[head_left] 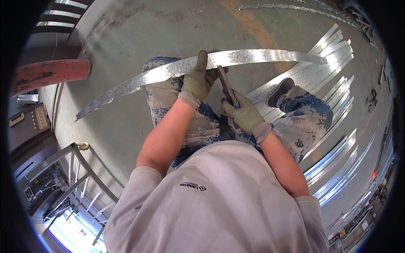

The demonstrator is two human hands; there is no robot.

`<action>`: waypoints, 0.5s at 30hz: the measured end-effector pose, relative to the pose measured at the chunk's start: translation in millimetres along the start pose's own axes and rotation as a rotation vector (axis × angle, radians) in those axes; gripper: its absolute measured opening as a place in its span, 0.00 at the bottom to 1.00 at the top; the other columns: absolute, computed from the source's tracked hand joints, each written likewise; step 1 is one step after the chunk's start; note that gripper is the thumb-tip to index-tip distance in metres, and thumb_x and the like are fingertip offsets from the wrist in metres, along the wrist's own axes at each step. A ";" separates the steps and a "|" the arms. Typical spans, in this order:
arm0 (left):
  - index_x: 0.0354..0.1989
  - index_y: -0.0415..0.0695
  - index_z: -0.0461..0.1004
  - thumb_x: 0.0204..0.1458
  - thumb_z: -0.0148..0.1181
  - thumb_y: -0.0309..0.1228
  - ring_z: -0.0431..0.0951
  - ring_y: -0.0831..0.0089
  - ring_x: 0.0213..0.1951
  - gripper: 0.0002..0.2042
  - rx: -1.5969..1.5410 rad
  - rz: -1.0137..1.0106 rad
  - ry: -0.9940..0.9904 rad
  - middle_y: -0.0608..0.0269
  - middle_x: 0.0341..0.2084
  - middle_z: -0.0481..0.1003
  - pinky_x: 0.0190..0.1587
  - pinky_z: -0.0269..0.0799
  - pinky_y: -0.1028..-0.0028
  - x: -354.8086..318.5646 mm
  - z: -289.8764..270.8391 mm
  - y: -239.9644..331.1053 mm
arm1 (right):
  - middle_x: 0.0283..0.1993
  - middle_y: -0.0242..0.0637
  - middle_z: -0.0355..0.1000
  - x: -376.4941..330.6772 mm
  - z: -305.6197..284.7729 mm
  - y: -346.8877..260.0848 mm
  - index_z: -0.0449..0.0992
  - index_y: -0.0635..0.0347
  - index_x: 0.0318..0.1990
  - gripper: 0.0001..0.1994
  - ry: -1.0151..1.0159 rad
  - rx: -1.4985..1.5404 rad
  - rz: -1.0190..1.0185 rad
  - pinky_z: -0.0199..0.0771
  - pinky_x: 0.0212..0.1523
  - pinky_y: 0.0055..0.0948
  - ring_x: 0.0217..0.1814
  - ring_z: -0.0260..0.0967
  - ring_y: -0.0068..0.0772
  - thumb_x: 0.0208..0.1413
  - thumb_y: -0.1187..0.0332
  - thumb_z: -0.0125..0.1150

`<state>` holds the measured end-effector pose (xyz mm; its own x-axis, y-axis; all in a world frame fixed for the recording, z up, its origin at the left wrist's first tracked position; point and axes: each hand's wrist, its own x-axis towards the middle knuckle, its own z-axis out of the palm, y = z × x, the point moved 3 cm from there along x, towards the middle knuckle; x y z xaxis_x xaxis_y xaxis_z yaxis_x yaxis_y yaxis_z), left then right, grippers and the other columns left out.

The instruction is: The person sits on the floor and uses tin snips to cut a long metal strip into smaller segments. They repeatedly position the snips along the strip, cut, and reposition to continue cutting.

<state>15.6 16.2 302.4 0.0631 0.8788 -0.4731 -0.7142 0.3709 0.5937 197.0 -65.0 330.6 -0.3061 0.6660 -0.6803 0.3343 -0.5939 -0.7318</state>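
Note:
A long, thin strip of galvanized sheet metal (253,55) runs crosswise in front of me, bowed by the lens. My left hand (198,83), in a worn greenish work glove, grips it near the middle, thumb on top. Just right of that grip, the tip of a narrow rust-brown hand tool with some blue at its handle (227,87) meets the strip's near edge. My right hand (244,113), gloved alike, is closed round the tool's lower end; its exact kind is unclear. Both hands are above my camouflage-trousered legs.
More metal strips (312,71) lie on the green floor to the right, partly under my right leg, with another bundle (337,168) nearer. A red cylinder (55,76) is at far left. A metal frame with a caster (83,146) stands at lower left. Barbed wire (278,6) crosses the far floor.

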 end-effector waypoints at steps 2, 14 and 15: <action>0.61 0.38 0.80 0.78 0.54 0.50 0.89 0.58 0.46 0.25 0.009 -0.002 -0.016 0.53 0.49 0.86 0.54 0.89 0.62 1.4 -4.1 -0.1 | 0.38 0.27 0.76 -1.0 1.0 -5.0 0.74 0.52 0.74 0.25 0.001 -0.001 0.016 0.73 0.29 0.27 0.29 0.70 0.20 0.74 0.58 0.66; 0.62 0.34 0.79 0.78 0.57 0.47 0.88 0.56 0.52 0.24 -0.003 -0.003 -0.025 0.49 0.54 0.85 0.60 0.88 0.49 4.5 -10.0 -3.4 | 0.41 0.43 0.81 5.7 5.4 9.2 0.81 0.57 0.60 0.20 0.068 -0.049 -0.057 0.79 0.51 0.40 0.42 0.77 0.41 0.69 0.54 0.67; 0.62 0.34 0.79 0.78 0.57 0.47 0.88 0.55 0.52 0.24 -0.005 -0.003 -0.021 0.49 0.54 0.85 0.60 0.88 0.49 4.5 -9.7 -3.3 | 0.42 0.44 0.81 5.4 5.4 9.0 0.81 0.57 0.60 0.21 0.066 -0.047 -0.048 0.79 0.51 0.40 0.42 0.77 0.41 0.69 0.54 0.67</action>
<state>11.6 16.0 292.0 0.0798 0.8840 -0.4607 -0.7176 0.3718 0.5889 193.5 -69.2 320.2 -0.2638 0.7224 -0.6392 0.3626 -0.5398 -0.7597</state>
